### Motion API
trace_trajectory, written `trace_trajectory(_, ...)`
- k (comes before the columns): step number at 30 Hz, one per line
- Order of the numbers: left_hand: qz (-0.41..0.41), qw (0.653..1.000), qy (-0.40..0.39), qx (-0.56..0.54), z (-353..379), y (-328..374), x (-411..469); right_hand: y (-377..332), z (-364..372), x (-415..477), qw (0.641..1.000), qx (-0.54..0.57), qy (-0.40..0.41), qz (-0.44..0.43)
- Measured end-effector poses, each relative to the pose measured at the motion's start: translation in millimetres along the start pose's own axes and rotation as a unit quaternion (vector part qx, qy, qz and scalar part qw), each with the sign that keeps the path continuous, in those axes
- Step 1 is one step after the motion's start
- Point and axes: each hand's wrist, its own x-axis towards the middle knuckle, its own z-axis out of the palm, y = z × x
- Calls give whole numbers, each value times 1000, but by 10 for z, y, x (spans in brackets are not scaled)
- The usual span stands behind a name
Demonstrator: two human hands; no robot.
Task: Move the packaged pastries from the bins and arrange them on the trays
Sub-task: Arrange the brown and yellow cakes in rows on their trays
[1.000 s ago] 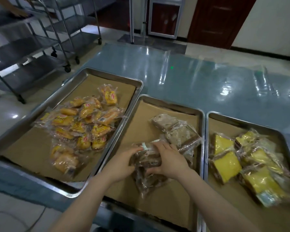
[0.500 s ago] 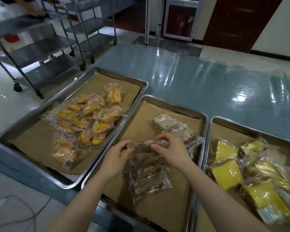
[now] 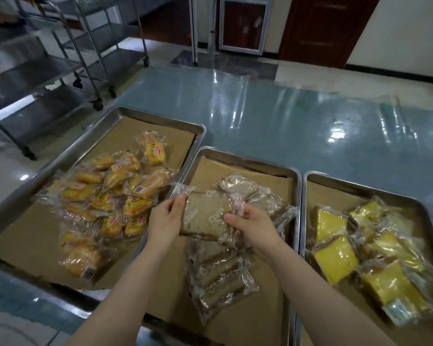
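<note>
Over the middle tray (image 3: 248, 159) the person holds one wrapped brown cake slice (image 3: 206, 216) up off the paper lining, flat face towards them. The left hand (image 3: 164, 221) is closed on the slice's left edge, fingers curled onto the wrapper there. The right hand (image 3: 255, 227) grips the right edge, thumb laid across the front of the film. More brown packs (image 3: 218, 273) lie on this tray's near half, right under the lifted one, and a few others (image 3: 238, 184) sit towards its far end. The tray to its left (image 3: 160, 116) carries a loose heap of orange-yellow wrapped rolls (image 3: 110, 196). The one to its right (image 3: 360, 181) holds yellow cake slices (image 3: 335, 255). All three stand on the glossy blue tabletop (image 3: 285, 116). I'd judge the slice light and spongy, easily dented, inside a crinkly, slick film that could slide between the fingers. The flat sealed flaps at the ends look a poor hold, since the cake would swing and the film might slip. Better to take it gently by the two sides of the cake itself, as here, and set it down flat without squeezing.
</note>
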Motion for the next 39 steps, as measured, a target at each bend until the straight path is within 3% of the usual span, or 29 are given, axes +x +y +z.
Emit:
trace_trajectory(3,-48,994,-74,-68,-4,-11,108,12,-16,74,1000,4,29,10)
trace_trajectory(6,-108,964,-174,-170,14,-58,213,-16,-48,220,997,23,71,21)
trace_trajectory(10,-100,964,-139,-201,94,-105,393,-51,-72,468,985,-127,112,-30)
trace_trajectory(11,-100,966,-126,-202,119,-113,453,-47,-115,547,965,-213,142,-60)
trace_trajectory(13,-98,975,-103,-171,160,-159,579,4,-263,704,877,-444,161,-89)
trace_trajectory(14,-96,980,-95,-145,181,-184,634,36,-338,766,834,-530,137,-70)
trace_trajectory(16,-93,987,-83,-103,234,-227,731,108,-448,862,798,-599,71,-2)
trace_trajectory(20,-82,990,-94,-72,381,-238,906,170,-492,880,799,-597,62,37)
trace_trajectory(24,-70,989,-113,-67,555,-153,1082,229,-523,718,823,-551,86,105)
trace_trajectory(27,18,991,-109,73,656,-129,1141,287,-535,530,843,-522,73,110)
trace_trajectory(30,133,933,-116,313,764,-170,1064,293,-574,476,815,-570,81,68)
trace_trajectory(32,214,891,-151,370,856,-207,995,285,-601,516,776,-618,125,14)
trace_trajectory(34,242,864,-209,389,931,-258,955,295,-625,578,745,-644,172,-42)
trace_trajectory(36,230,844,-239,420,970,-350,975,325,-622,636,746,-645,143,-80)
trace_trajectory(39,214,822,-249,464,1035,-473,1066,423,-623,728,778,-622,32,-78)
